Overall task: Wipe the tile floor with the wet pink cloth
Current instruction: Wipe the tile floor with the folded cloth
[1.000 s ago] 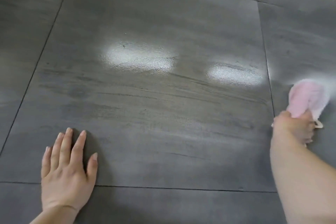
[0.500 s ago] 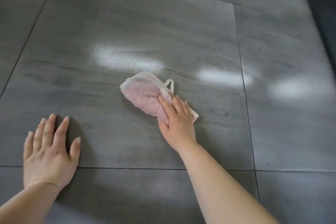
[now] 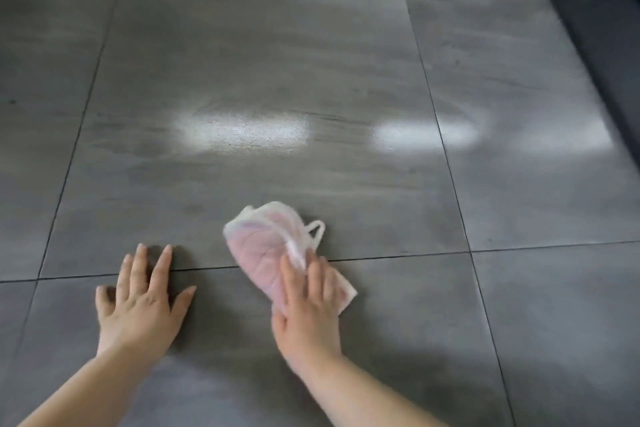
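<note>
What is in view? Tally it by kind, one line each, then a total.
Hands: 2, left hand flat on the floor, right hand pressing the cloth
Cloths: 1, pink cloth with a white loop
Bright glare patches on the tile floor: 3
Total: 6

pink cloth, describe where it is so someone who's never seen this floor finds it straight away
On the grey tile floor, follow the grout line crossing in front of the person. The pink cloth lies across it under the right hand. It is the only pink, crumpled thing, with a white loop.
</note>
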The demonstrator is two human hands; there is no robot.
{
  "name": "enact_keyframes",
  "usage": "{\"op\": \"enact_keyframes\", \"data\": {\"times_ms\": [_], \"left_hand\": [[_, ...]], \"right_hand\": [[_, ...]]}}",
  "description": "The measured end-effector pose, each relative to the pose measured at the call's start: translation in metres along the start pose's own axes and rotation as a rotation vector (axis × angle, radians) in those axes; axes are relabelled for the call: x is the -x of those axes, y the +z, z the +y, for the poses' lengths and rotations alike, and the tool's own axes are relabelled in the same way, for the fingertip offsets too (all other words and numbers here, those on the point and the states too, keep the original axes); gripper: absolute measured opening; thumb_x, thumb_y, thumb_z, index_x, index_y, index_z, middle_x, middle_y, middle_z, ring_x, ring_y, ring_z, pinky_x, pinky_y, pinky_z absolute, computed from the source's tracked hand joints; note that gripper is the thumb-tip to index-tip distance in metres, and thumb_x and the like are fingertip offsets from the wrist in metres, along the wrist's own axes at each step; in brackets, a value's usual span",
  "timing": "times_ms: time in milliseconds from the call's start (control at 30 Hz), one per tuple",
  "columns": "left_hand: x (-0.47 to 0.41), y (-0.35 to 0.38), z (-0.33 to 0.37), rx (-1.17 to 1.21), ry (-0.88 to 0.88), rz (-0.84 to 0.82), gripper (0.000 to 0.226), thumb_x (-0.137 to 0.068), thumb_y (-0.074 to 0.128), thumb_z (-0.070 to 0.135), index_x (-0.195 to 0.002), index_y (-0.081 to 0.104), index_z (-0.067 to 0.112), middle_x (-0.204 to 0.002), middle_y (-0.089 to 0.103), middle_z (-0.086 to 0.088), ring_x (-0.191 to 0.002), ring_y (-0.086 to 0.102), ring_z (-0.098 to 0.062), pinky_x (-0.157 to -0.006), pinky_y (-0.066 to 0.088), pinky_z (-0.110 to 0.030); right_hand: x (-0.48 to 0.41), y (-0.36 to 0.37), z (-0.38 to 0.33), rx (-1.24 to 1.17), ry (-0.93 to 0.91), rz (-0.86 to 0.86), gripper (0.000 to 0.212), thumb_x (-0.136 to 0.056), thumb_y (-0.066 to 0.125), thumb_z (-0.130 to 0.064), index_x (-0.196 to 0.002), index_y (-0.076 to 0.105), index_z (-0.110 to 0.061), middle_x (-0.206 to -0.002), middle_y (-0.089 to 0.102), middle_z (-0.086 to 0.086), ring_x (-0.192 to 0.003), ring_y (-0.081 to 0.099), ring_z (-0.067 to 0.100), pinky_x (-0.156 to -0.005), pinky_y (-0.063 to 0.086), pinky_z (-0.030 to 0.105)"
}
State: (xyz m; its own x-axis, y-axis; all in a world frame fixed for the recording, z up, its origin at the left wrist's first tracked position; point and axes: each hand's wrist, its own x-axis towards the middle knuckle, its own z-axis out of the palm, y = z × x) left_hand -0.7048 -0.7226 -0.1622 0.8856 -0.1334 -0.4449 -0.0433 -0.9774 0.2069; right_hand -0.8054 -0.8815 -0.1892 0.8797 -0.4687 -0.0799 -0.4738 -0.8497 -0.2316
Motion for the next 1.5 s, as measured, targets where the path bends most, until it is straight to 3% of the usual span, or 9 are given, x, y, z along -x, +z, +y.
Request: {"op": "enact_keyframes", "data": {"times_ms": [133,267,467,567,733,867,1100,1333,1500], "left_hand": [[0.043,0.015,-0.017,0.055,-0.102,-0.06,0.076,-0.083,0.042,0.054,-0.144,0.004,0.029,-0.156,-0.007,-0.002,-0.143,-0.009,-0.019,-0.113,0.005,-0.05],[0.048,0.012,-0.035,-0.087,-0.008,-0.174,0.089,-0.077,0.045,0.063,-0.142,-0.007,0.033,-0.155,-0.014,-0.001,-0.143,-0.013,-0.02,-0.111,0.009,-0.051],[0.051,0.008,-0.033,-0.149,0.013,-0.215,0.088,-0.079,0.04,0.065,-0.142,-0.012,0.033,-0.154,-0.018,0.0,-0.142,-0.018,-0.02,-0.112,0.005,-0.056],[0.055,0.008,-0.036,-0.178,0.011,-0.224,0.087,-0.079,0.036,0.067,-0.141,-0.014,0.033,-0.154,-0.019,0.0,-0.142,-0.018,-0.02,-0.112,0.005,-0.055],[0.054,0.005,-0.034,-0.212,0.04,-0.232,0.086,-0.08,0.032,0.068,-0.14,-0.018,0.032,-0.154,-0.021,0.0,-0.142,-0.019,-0.02,-0.113,0.004,-0.052],[0.048,-0.003,-0.047,-0.17,0.08,-0.291,0.092,-0.08,0.051,0.056,-0.14,-0.016,0.035,-0.153,-0.022,0.002,-0.142,-0.019,-0.019,-0.113,0.004,-0.052],[0.029,-0.028,-0.072,-0.03,0.059,-0.192,0.088,-0.082,0.058,0.04,-0.143,-0.005,0.031,-0.155,-0.015,-0.001,-0.144,-0.003,-0.019,-0.117,0.005,-0.036],[0.046,-0.014,-0.101,-0.014,0.018,-0.075,0.075,-0.087,0.042,0.051,-0.144,-0.001,0.028,-0.156,-0.01,-0.002,-0.144,-0.01,-0.018,-0.117,-0.003,-0.032],[0.036,-0.028,-0.14,0.157,-0.279,0.161,0.076,-0.083,0.047,0.052,-0.144,0.011,0.026,-0.157,-0.004,-0.005,-0.144,-0.009,-0.017,-0.114,-0.007,-0.046]], "right_hand": [[0.024,-0.015,0.029,0.037,-0.31,-0.125,0.058,-0.06,0.036,-0.033,-0.117,0.041,-0.03,-0.116,0.067,0.004,-0.113,0.046,0.021,-0.091,0.05,0.033],[0.027,-0.046,0.141,0.039,0.214,-0.034,0.058,-0.068,0.038,-0.028,-0.124,0.04,-0.016,-0.111,0.063,0.025,-0.103,0.059,0.043,-0.079,0.052,0.05],[0.05,-0.042,0.113,-0.142,0.805,0.042,0.075,-0.071,0.035,-0.027,-0.142,0.03,-0.006,-0.146,0.026,0.03,-0.133,0.024,0.044,-0.111,0.017,0.048],[0.071,-0.012,0.051,-0.021,0.41,0.01,0.074,-0.063,0.039,-0.031,-0.134,0.039,-0.008,-0.129,0.044,0.03,-0.117,0.036,0.04,-0.099,0.034,0.05],[0.072,-0.017,0.068,0.094,-0.22,-0.055,0.064,-0.066,0.04,-0.03,-0.129,0.033,-0.024,-0.125,0.039,0.009,-0.112,0.039,0.026,-0.102,0.024,0.036],[0.068,-0.044,0.138,0.049,0.201,-0.014,0.061,-0.07,0.039,-0.029,-0.128,0.034,-0.009,-0.12,0.052,0.028,-0.101,0.056,0.045,-0.077,0.052,0.053],[0.037,-0.048,0.096,-0.205,0.986,0.129,0.067,-0.084,0.039,-0.031,-0.145,0.022,-0.009,-0.146,0.024,0.031,-0.134,0.024,0.045,-0.11,0.018,0.053],[0.032,-0.002,-0.039,0.08,-0.391,-0.141,0.059,-0.061,0.037,-0.038,-0.118,0.044,-0.026,-0.119,0.054,0.01,-0.108,0.042,0.024,-0.086,0.052,0.038],[-0.013,-0.02,0.032,0.089,-0.233,-0.168,0.063,-0.068,0.036,-0.034,-0.127,0.046,-0.015,-0.119,0.055,0.022,-0.107,0.054,0.041,-0.078,0.053,0.049]]}}
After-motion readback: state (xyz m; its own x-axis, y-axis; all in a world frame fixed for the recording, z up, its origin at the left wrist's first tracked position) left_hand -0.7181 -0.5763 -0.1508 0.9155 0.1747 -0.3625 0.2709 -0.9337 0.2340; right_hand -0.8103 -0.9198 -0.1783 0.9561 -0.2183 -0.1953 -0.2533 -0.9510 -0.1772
